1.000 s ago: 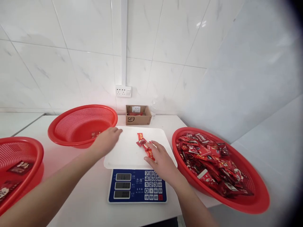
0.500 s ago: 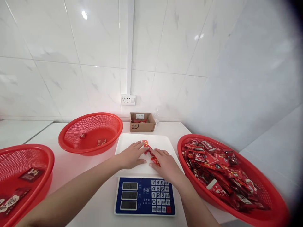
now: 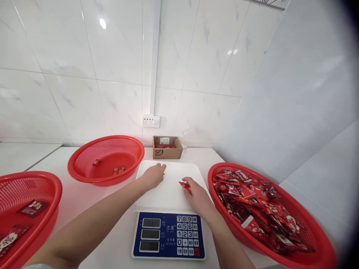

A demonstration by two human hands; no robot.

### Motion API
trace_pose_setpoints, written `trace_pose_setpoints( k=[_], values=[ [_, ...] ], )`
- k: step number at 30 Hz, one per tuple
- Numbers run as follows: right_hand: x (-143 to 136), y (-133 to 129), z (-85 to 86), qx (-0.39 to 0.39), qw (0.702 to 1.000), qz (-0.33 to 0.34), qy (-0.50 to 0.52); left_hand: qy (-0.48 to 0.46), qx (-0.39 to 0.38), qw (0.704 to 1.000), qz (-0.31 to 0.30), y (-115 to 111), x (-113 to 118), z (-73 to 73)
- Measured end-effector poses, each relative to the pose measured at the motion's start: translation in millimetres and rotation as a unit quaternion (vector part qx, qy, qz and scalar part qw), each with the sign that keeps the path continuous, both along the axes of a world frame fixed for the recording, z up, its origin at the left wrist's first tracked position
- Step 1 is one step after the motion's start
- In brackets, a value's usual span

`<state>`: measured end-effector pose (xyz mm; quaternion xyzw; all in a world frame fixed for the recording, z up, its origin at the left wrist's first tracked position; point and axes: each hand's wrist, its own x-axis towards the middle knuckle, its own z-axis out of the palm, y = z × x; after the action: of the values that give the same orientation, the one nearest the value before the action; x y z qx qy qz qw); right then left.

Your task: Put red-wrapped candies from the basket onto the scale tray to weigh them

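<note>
A digital scale with a white tray and a blue keypad panel stands in the middle. Over the left part of the tray, my left hand is closed, and a tiny bit of red wrapper shows at its fingertips. My right hand pinches a small red packet above the tray's right side. To the right, a red basket holds a heap of red packets.
A red basket at the back left holds several small packets. Another red basket with dark red packets is cut off at the left edge. Behind the scale sit a cardboard box and a clear plastic item; a wall socket is above.
My hands have moved apart, the left one closing. The red packets that lay between them on the tray are gone from there; one is now in my right hand. The view has shifted slightly.
</note>
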<state>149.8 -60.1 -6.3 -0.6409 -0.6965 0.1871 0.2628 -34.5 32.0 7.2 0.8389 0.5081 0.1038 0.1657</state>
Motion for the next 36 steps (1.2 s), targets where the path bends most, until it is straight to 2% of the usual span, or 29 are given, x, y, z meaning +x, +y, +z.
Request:
trace_pose_setpoints(
  k=[3,6,10,13,15,19,23,26,31,33,36],
  values=[
    [-5.5,-0.3,2.0,0.008,1.000,0.004,0.018,-0.105,-0.028,0.993,0.042,-0.1,-11.6,4.3],
    [-13.2,-0.4,5.2,0.029,0.996,0.011,0.084,-0.241,-0.079,0.963,0.085,-8.0,-16.8,7.9],
    [-25.1,1.5,9.6,0.031,0.970,0.041,0.239,-0.415,-0.193,0.882,0.108,-30.0,-12.9,11.5],
    [-33.0,3.5,11.8,0.014,0.936,0.075,0.345,-0.500,-0.281,0.815,0.088,-48.3,-7.2,13.4],
    [-36.8,4.0,12.6,0.018,0.923,0.087,0.375,-0.532,-0.330,0.777,0.064,-58.4,-4.2,13.6],
    [-41.5,1.9,14.0,0.026,0.940,0.099,0.325,-0.579,-0.386,0.717,0.032,-71.2,-0.7,11.2],
    [-44.2,-2.6,16.6,0.051,0.960,0.109,0.254,-0.628,-0.421,0.654,0.034,-76.0,2.3,9.8],
    [-44.4,-5.6,19.2,0.057,0.965,0.117,0.229,-0.652,-0.432,0.619,0.071,-76.0,4.5,11.7],
    [-42.9,-9.1,27.2,0.101,0.970,0.034,0.220,-0.700,-0.458,0.517,0.181,-74.6,4.7,16.6],
    [-45.6,-11.0,32.4,0.142,0.969,0.029,0.201,-0.716,-0.461,0.492,0.180,-75.3,4.9,17.3],
    [-56.0,-14.3,38.9,0.180,0.965,0.067,0.176,-0.734,-0.497,0.434,0.161,-78.0,7.6,17.1]
  ],
)
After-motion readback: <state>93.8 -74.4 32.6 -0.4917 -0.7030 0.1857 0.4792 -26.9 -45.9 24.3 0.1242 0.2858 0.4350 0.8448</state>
